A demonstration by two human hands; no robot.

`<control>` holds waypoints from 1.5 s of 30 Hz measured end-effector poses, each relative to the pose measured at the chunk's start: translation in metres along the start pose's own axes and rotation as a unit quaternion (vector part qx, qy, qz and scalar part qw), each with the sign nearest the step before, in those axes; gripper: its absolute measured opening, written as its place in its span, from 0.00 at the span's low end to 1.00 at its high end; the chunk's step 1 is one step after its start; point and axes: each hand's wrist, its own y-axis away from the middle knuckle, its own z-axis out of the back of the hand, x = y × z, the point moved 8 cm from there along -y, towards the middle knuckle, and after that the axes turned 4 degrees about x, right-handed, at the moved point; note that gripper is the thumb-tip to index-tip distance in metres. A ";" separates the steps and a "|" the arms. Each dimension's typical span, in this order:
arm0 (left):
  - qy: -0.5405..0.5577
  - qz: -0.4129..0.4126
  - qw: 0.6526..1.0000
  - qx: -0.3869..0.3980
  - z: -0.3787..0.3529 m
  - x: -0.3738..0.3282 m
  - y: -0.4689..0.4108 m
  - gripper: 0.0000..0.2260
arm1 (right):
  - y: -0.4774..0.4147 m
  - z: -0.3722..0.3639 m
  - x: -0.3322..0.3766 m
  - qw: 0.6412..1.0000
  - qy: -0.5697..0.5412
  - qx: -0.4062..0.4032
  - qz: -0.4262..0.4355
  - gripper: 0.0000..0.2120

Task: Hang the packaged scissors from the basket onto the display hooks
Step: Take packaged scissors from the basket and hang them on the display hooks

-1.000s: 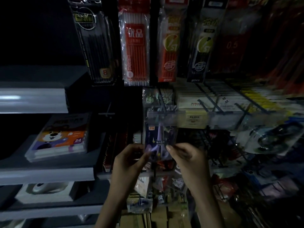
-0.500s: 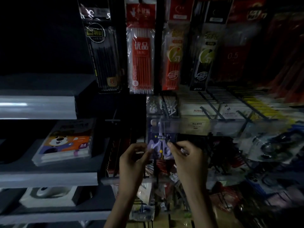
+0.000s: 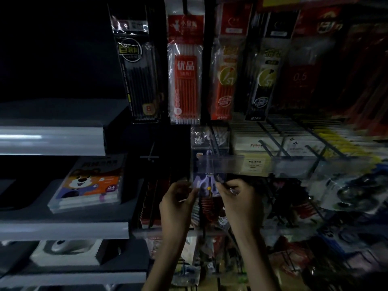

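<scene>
A purple packaged pair of scissors (image 3: 206, 185) stands upright in front of the dark display rack, its top behind a clear price strip (image 3: 235, 164). My left hand (image 3: 178, 198) pinches the pack's left edge. My right hand (image 3: 237, 196) pinches its right edge. Black display hooks (image 3: 214, 141) run back from the strip just above the pack. Whether the pack's hole is on a hook is hidden by the strip. No basket is in view.
Pen refill packs (image 3: 185, 68) hang in a row above. Boxed goods on hooks (image 3: 294, 143) fill the right side. At left are grey shelves (image 3: 52, 137) with a bear-printed box (image 3: 90, 183) and a mouse box (image 3: 67, 250). More packs hang below my hands.
The scissors pack and both hands have moved up and slightly back toward the hooks, so more of the pack sits behind the price strip. The view has tilted upward.
</scene>
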 end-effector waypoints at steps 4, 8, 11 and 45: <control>-0.008 0.015 1.000 0.002 -0.003 0.007 -0.002 0.12 | -0.001 -0.005 0.000 1.000 -0.004 0.022 -0.011 0.26; -0.039 0.008 0.999 -0.002 -0.004 0.009 -0.004 0.09 | -0.003 -0.009 0.000 0.999 0.000 0.028 -0.015 0.30; -0.032 0.011 0.999 -0.009 -0.004 0.013 -0.003 0.08 | -0.003 -0.016 0.000 0.999 -0.012 0.028 -0.017 0.36; -0.052 -0.003 0.999 -0.016 0.016 -0.015 0.039 0.18 | 0.029 0.039 -0.030 0.958 -0.259 -0.050 -0.116 0.20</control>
